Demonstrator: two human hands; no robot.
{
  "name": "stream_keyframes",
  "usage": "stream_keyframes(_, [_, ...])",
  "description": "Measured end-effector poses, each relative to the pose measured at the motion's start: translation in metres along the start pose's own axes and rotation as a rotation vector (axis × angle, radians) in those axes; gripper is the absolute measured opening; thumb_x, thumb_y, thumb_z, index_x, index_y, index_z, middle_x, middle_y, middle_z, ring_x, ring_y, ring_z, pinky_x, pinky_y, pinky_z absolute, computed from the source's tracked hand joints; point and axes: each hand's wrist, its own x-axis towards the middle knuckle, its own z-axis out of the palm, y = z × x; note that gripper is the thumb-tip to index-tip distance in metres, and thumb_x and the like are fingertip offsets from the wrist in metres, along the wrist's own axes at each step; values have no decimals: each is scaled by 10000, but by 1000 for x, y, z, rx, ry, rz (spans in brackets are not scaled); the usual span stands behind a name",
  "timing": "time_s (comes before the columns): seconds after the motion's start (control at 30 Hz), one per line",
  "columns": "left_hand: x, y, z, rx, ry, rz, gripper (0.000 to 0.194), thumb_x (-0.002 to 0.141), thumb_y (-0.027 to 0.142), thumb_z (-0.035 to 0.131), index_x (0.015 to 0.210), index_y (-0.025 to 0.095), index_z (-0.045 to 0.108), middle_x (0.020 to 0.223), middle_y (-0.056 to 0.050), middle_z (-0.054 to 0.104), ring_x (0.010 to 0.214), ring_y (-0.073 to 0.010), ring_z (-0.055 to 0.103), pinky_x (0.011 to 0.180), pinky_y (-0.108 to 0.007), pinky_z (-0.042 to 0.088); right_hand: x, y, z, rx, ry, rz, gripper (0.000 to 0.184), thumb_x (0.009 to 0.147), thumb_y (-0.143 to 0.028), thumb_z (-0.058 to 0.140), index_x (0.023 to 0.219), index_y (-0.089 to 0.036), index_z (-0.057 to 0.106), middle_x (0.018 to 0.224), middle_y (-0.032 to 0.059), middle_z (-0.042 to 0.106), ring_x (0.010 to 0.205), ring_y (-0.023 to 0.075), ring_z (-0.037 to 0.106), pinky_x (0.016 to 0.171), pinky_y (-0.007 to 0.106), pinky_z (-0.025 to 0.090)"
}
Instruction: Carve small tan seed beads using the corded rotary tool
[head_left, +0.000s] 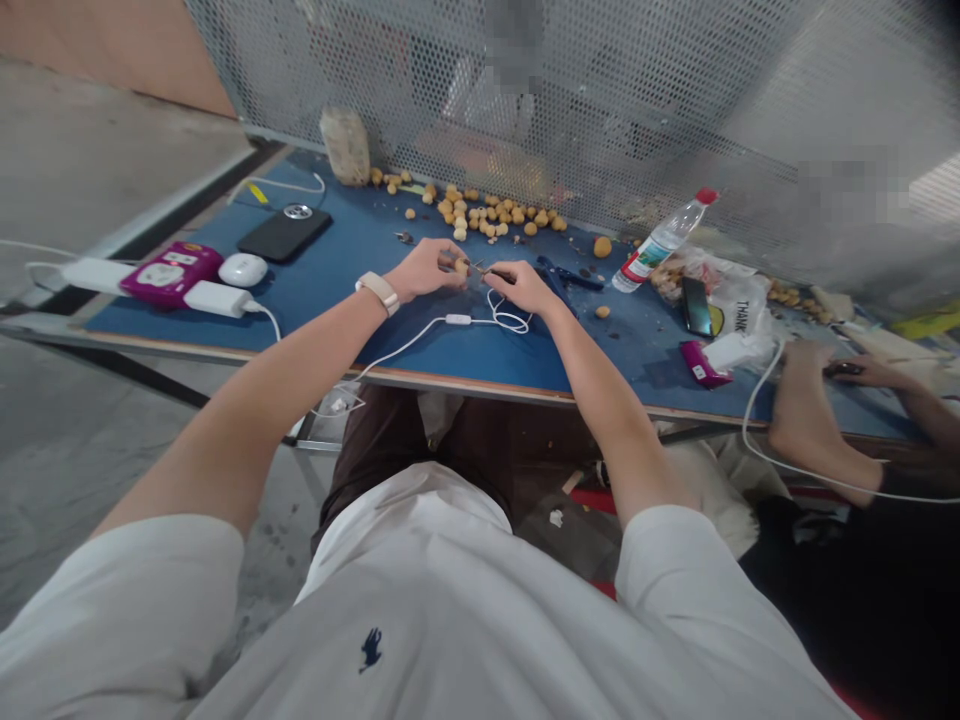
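My left hand (426, 270), with a pale watch band at the wrist, pinches a small round tan ball (461, 267) that looks like a nut or bead. In my right hand (522, 286) is a thin, dark pointed tool (481, 269), its tip near the ball; its exact kind is too small to tell. Behind both hands lies a loose pile of similar tan balls (495, 212) on the blue tabletop (405, 345). A white cable (459, 320) with an inline switch loops just below my right hand. Dark blue-handled pliers (570, 275) rest to its right.
At left lie a black phone (281, 235), a purple power strip (169, 275) and a white earbud case (243, 269). A cloudy jar (345, 147) stands behind. Rightward are a tilted water bottle (664, 243), a plastic bag (739, 305) and a co-worker's arms (814, 410). Perforated metal mesh (600, 110) borders the back.
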Motion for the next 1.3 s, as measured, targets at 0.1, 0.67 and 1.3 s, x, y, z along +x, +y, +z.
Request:
stream_keyframes(0.1, [1, 0, 1, -20, 6, 2, 333, 861, 98, 1015, 1111, 184, 812, 1078, -130, 928, 1052, -325, 943, 1108, -530, 787, 0, 0, 0, -12, -4, 7, 789, 1121, -1031, 687, 1012, -255, 784, 802, 3, 623, 815, 232, 534, 769, 403, 412])
stream_keyframes(0.67, [-3, 3, 2, -31, 8, -1, 350, 847, 153, 1064, 1073, 198, 800, 1036, -118, 920, 1034, -315, 933, 1095, -519, 784, 2, 5, 2, -1, -2, -7, 793, 1094, -1037, 691, 1035, -253, 797, 835, 7, 633, 821, 235, 537, 786, 409, 392])
stream_keyframes(1.3, [-5, 8, -1, 106, -19, 84, 211, 875, 288, 1058, 857, 211, 862, 913, -103, 892, 981, -305, 871, 1034, -486, 793, -4, -8, 3, 30, 18, 8, 1032, 985, -1247, 616, 1153, -256, 851, 841, 23, 657, 824, 260, 581, 777, 432, 445])
